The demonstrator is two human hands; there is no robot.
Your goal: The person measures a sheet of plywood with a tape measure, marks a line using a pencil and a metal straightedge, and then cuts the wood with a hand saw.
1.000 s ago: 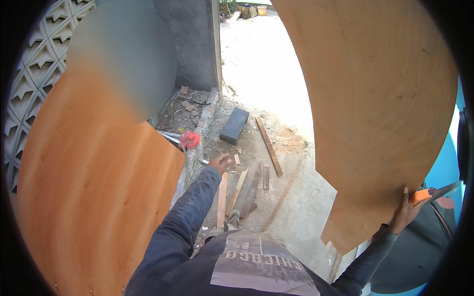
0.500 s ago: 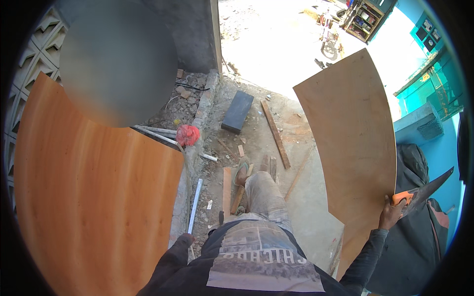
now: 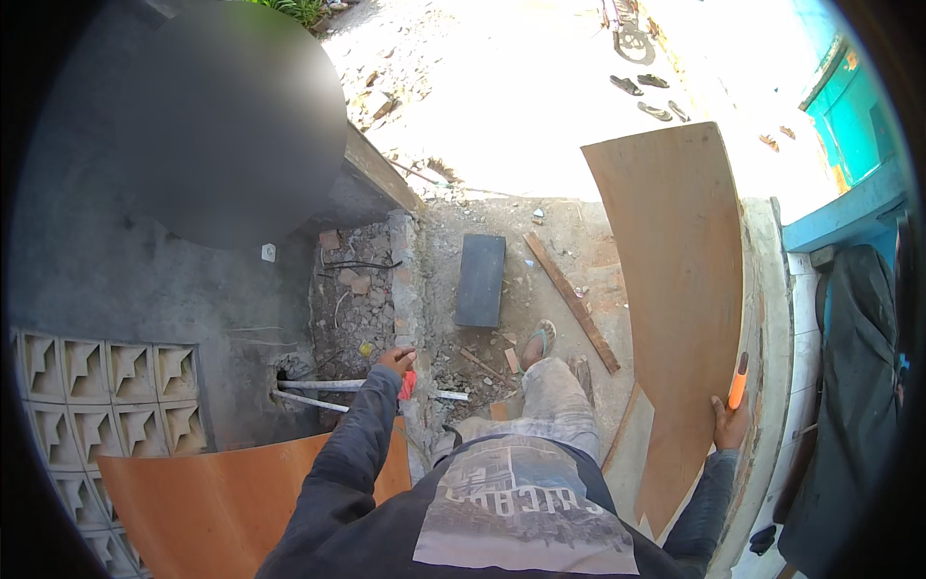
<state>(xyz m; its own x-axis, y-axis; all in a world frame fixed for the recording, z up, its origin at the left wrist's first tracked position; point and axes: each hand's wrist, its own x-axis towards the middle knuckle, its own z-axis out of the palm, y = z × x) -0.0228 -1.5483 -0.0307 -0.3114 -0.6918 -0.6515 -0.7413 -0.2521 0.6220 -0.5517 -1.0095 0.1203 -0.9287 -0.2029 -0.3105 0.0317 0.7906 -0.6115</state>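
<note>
My left hand (image 3: 396, 363) is over the concrete ledge beside a red plastic bag (image 3: 407, 386), its fingers curled together. Whatever they hold, if anything, cannot be made out. On the right, my right hand (image 3: 730, 423) grips a hand saw by its orange handle (image 3: 738, 382), seen edge-on with its blade mostly hidden. That hand is also against the edge of a tall brown plywood panel (image 3: 680, 261). A second, orange-brown wood panel (image 3: 241, 497) lies at the lower left, partly behind my left arm.
A dark rectangular block (image 3: 479, 280) and a wooden batten (image 3: 574, 304) lie on the rough ground ahead. White pipes (image 3: 333, 385) come out of the grey wall at left. Several sandals (image 3: 627, 85) lie farther off. Dark covered material (image 3: 844, 415) stands at the right.
The view has shifted. My left hand has risen and moved forward, and the pale strip it held is no longer visible. The saw has turned edge-on in my right hand.
</note>
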